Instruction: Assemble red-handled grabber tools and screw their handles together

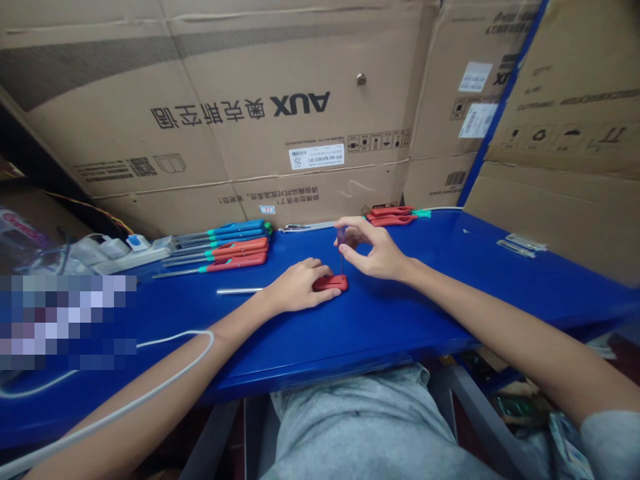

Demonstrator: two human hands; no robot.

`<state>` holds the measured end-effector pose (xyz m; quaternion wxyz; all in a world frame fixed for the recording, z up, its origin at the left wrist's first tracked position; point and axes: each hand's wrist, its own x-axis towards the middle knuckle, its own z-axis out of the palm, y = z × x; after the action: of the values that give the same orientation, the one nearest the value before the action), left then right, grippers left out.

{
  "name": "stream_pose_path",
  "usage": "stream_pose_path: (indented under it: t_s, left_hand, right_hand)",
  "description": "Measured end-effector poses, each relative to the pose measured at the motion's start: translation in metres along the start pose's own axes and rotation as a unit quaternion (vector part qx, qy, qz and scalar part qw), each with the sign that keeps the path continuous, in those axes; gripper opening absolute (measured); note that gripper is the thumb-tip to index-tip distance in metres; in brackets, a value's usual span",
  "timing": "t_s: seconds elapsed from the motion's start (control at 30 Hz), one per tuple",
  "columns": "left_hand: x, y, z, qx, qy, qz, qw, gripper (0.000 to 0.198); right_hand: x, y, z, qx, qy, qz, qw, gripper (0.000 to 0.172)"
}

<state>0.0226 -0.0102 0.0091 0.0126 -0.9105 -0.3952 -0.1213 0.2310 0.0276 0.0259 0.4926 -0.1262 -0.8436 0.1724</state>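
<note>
While pinned flat, red handle gleams glossy.

Near the middle of the frame, the left hand is resting on a tool handle lying on the tabletop. Just right of it and above, the right hand is pinching a thin upright tool standing on that handle. A row of screwdrivers is lying left of centre, with a power strip further left. Two more handles are lying behind the hands, and cardboard boxes are standing along the top.
</note>
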Motion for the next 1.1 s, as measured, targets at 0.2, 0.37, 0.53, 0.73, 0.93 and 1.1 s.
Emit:
stream_pose_path:
  t_s: [0.2, 0.37, 0.53, 0.73, 0.93, 1.1]
  left_hand:
    - [0.0004, 0.0002, 0.0005, 0.001, 0.0, -0.001, 1.0, 0.044]
    - [0.0003, 0.0005, 0.0007, 0.001, 0.0, 0.001, 1.0, 0.044]
    - [0.0, 0.0007, -0.0001, -0.005, -0.002, -0.003, 1.0, 0.043]
    - [0.0005, 0.0, 0.0001, -0.005, -0.002, -0.002, 1.0, 0.044]
    - [0.0004, 0.0002, 0.0006, -0.001, 0.001, -0.002, 1.0, 0.043]
    - [-0.0001, 0.0002, 0.0004, -0.001, 0.002, 0.003, 1.0, 0.043]
  right_hand:
    - [0.0001, 0.0015, 0.0002, -0.009, 0.005, 0.01, 1.0, 0.035]
    - [-0.0007, 0.0026, 0.0004, -0.023, 0.009, 0.007, 1.0, 0.034]
    - [-0.0006, 0.002, 0.0003, -0.038, 0.012, 0.012, 0.999, 0.033]
    - [-0.0002, 0.0028, 0.0007, -0.045, 0.016, 0.009, 0.999, 0.033]
    - [0.0003, 0.0024, -0.0001, -0.045, 0.018, 0.005, 0.999, 0.032]
    - [0.0004, 0.0023, -0.0005, -0.044, 0.022, 0.005, 0.999, 0.032]
